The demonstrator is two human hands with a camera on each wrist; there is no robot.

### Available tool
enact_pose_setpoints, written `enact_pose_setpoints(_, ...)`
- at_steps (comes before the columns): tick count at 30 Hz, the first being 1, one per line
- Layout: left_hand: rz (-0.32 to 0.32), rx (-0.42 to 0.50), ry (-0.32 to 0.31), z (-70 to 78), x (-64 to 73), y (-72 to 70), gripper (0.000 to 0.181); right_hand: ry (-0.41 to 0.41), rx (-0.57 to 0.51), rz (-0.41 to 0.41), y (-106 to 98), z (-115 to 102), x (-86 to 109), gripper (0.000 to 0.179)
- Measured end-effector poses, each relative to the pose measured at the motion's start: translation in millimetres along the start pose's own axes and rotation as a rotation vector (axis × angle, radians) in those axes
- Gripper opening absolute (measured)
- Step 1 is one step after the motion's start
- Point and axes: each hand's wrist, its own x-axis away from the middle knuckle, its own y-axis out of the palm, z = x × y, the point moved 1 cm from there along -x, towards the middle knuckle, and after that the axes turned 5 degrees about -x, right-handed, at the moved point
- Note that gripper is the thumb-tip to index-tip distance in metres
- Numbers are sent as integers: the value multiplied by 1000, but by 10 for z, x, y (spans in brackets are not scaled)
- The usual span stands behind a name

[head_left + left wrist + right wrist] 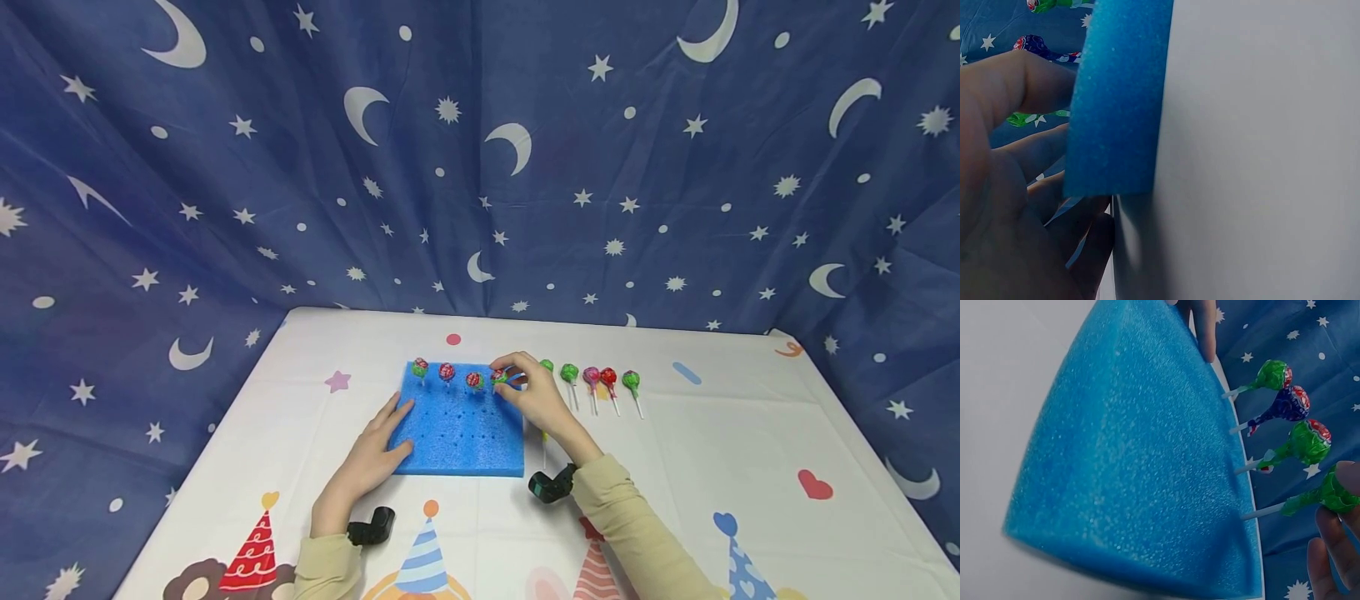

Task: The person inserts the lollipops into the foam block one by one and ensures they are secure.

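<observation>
A blue foam block with rows of small holes lies on the table. My left hand rests against its left edge, fingers spread and relaxed; in the left wrist view the fingers reach along the block's side. Along the far row stand three lollipops, a green-and-red one, a blue-and-red one and another green-and-red one. At the right end of that row my right hand pinches a green-wrapped lollipop by its head. Its white stick meets the foam surface in the right wrist view.
Right of the block, several lollipops lie in a loose row, among them a green one, a pink one and a red one. A yellow lollipop is partly hidden by the right wrist. A starry blue curtain hangs behind the table.
</observation>
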Motion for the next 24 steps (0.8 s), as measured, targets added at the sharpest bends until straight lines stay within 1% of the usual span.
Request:
enact_pose_setpoints(8,-2,-3,0,1,2,4,64,-29,-5,6,-15,-69,51,27)
enact_pose_setpoints(17,-5,1,1,8,3,2,64,-45,-22,-38,-27,-76,155,27)
enact_pose_setpoints(24,-4,-3,5,2,3,0,64,-65,-18,-45,-20,-112,222,27)
